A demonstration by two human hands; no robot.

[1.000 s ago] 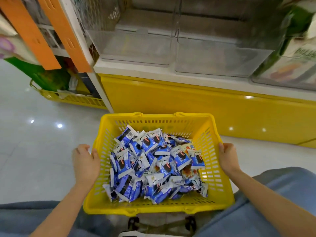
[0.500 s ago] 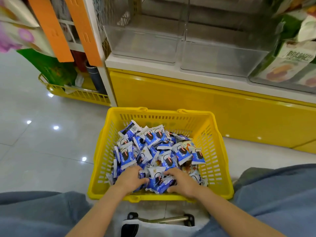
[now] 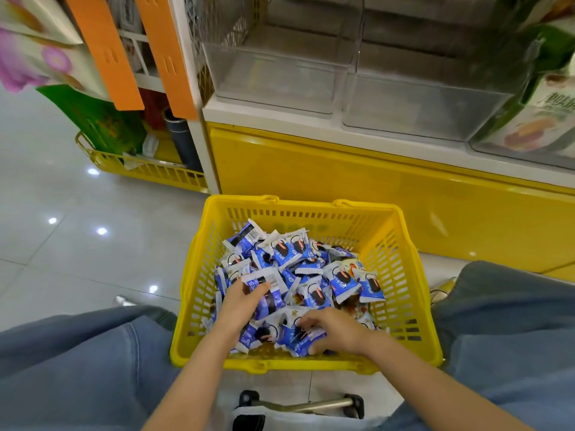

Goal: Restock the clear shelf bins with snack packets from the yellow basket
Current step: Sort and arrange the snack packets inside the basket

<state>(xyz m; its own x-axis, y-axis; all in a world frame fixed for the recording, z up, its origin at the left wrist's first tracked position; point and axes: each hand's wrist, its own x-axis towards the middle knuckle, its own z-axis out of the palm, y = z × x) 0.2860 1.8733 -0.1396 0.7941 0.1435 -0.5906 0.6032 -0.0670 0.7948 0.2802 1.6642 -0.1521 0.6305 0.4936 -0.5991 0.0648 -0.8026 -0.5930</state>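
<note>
One yellow basket (image 3: 392,241), dozens of blue snack packets (image 3: 342,282), left hand (image 3: 240,301) and right hand (image 3: 337,332) each clutching some; two clear bins (image 3: 275,80) above.

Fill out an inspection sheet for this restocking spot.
Surface: glossy grey floor tiles; the yellow basket stands on them.
Job's things: snack packets heaped in the basket; clear shelf bins above look empty.
Clutter: metal bar with black ends by the basket's near side.
Hands: left hand grips a packet in the heap; right hand curls round packets at the near edge.
Cables: nothing seen.
Surroundings: yellow shelf base, orange strips, boxed goods in the right-hand bin.
</note>
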